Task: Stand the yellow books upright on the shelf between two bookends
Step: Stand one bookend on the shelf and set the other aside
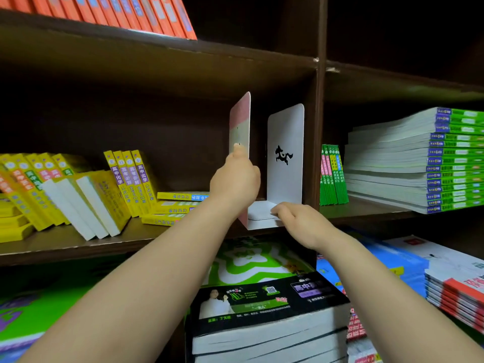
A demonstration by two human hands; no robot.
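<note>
Two white metal bookends stand at the right end of the middle shelf [78, 244]. My left hand [235, 179] grips the upright plate of the left bookend [240, 121], thumb on its face. The right bookend [285, 142], with a horse cut-out, stands against the shelf's side wall; my right hand [296, 218] rests on its flat base, fingers curled over the front edge. Yellow books [131, 179] lean to the left in a slanting row; several more yellow books [178, 205] lie flat in a small stack beside them.
Orange books [125, 11] fill the shelf above. Green books [332, 174] stand and a tall stack of green-spined books [419, 158] lies in the right compartment. Stacks of large books [267, 310] sit below the shelf, close to my arms.
</note>
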